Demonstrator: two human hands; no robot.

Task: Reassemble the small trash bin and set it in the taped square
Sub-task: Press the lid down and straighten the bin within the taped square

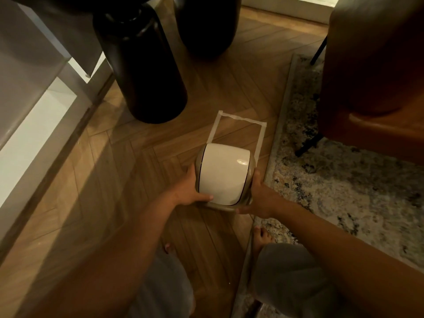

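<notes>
The bin [223, 174] is held between the left hand [192, 190] and right hand [259, 198], at the near edge of the taped square [238, 131]. A rug [344, 180] lies to the right, a vase [142, 65] behind and left.

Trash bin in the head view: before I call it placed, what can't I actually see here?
- Near side of the taped square: the trash bin covers it.
- Bin base and body: hidden under the white swing lid, so whether it touches the floor is unclear.
- Fingers of the left hand and right hand: mostly behind the bin's sides.
- Black vases: tops cut off by the upper edge.
</notes>
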